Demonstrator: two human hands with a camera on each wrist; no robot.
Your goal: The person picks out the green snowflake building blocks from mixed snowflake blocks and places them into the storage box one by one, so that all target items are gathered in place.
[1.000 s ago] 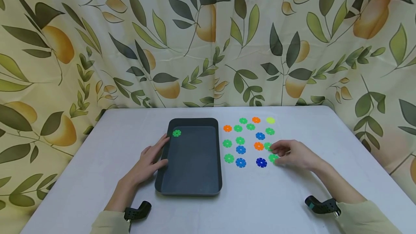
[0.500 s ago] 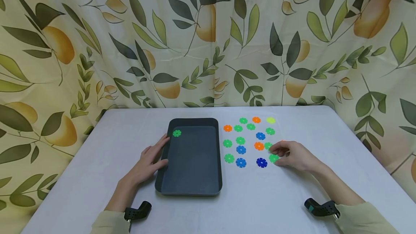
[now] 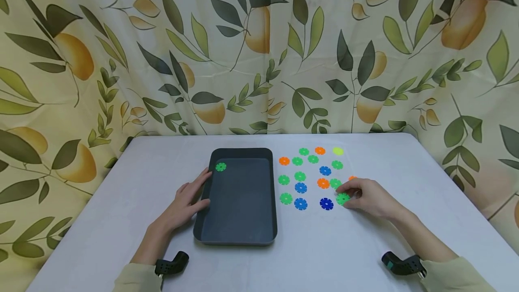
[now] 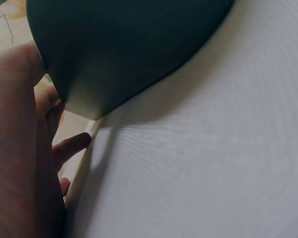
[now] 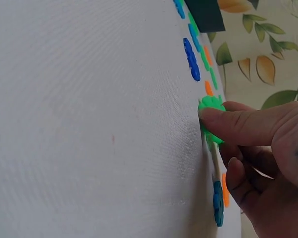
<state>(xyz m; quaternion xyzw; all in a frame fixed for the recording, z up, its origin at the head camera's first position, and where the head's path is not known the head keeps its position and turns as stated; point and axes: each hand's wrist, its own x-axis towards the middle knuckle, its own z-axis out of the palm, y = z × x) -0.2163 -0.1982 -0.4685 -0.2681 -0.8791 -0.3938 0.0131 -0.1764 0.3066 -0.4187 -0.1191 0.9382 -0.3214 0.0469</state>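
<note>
My right hand (image 3: 372, 197) pinches a green notched plastic disc (image 3: 342, 199) at the right of a spread of similar discs. In the right wrist view the thumb lies across the face of that disc (image 5: 212, 102), which stands tilted on edge. Another green disc (image 3: 334, 183) lies just beyond the fingertips. My left hand (image 3: 182, 208) rests against the left side of a dark grey tray (image 3: 239, 215), thumb and fingers at its rim. One green disc (image 3: 220, 166) lies inside the tray's far left corner.
Right of the tray are several green discs, orange discs (image 3: 323, 183), blue discs (image 3: 301, 188), a dark blue disc (image 3: 326, 204) and a yellow disc (image 3: 338, 151). A blue disc (image 5: 218, 203) lies below the right hand in its wrist view. A patterned curtain (image 3: 259, 57) hangs behind the white table (image 3: 308, 256).
The right fingers have closed on the green disc, and it has tilted and shifted slightly right. An orange disc has come into sight behind that hand. The left hand and tray stay put.
</note>
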